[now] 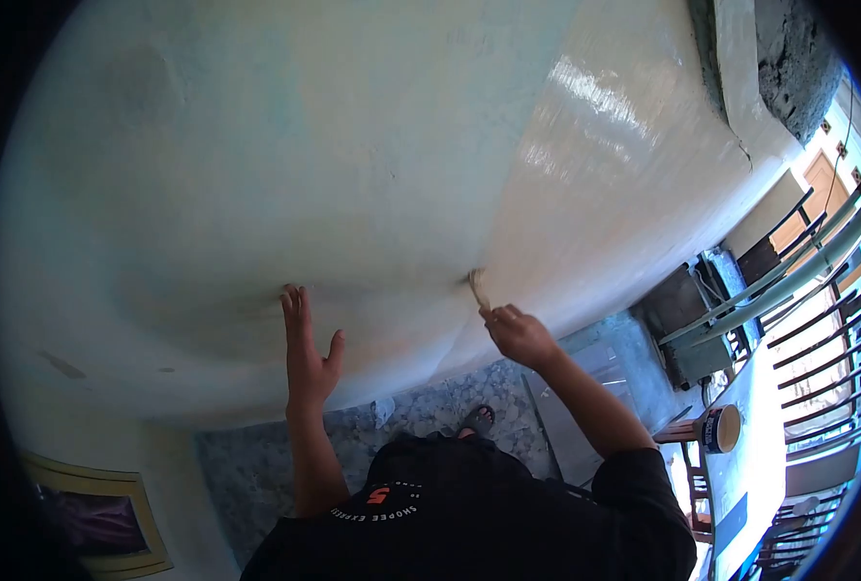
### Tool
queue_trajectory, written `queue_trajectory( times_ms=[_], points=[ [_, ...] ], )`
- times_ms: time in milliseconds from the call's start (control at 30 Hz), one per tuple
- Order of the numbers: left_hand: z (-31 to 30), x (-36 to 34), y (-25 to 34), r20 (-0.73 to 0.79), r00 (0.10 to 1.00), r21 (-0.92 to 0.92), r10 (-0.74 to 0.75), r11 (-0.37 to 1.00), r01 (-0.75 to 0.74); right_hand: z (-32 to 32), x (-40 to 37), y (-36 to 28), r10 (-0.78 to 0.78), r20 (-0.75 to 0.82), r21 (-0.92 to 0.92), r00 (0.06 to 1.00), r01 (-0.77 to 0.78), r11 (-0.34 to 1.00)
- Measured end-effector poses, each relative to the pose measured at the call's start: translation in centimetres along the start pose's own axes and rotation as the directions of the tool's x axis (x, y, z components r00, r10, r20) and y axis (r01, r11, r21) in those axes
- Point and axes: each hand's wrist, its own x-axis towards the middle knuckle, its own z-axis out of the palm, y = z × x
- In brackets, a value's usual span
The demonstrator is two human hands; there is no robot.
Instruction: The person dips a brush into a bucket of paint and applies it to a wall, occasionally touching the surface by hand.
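A pale wall (382,174) fills the upper part of the view, with a shiny, wet-looking area on its right side and a duller surface on the left. My right hand (520,335) is closed on the handle of a brush (479,288), whose bristles touch the wall near the border between the two areas. Further left, my left hand (310,353) is raised with its fingers stretched out and the fingertips at the wall. It holds nothing.
A tub (719,429) stands on a white table (745,474) at the right, near dark-slatted furniture (818,339). Below lies a patterned floor (430,412) with a flat board (585,392). A framed picture (150,518) is at the lower left.
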Motion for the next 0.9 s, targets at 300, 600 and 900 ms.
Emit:
queue_trajectory(
  times_ms=[300,600,900],
  points=[
    [-1.3,1.1,0.5,-0.01,0.985,-0.051,0.172,0.984,-0.172,-8.7,3.4,0.3,-0.06,-0.407,-0.31,0.911,-0.076,0.948],
    [-3.2,4.7,1.6,-0.254,0.788,-0.035,0.561,0.808,-0.587,0.4,3.9,-2.1,0.188,-0.554,0.008,0.811,-0.221,0.975],
    [-3.9,9.0,2.6,-0.398,0.566,0.195,0.722,0.669,-0.717,11.6,-6.0,-8.6,0.78,-0.199,0.548,0.594,-0.592,0.591]
  ],
)
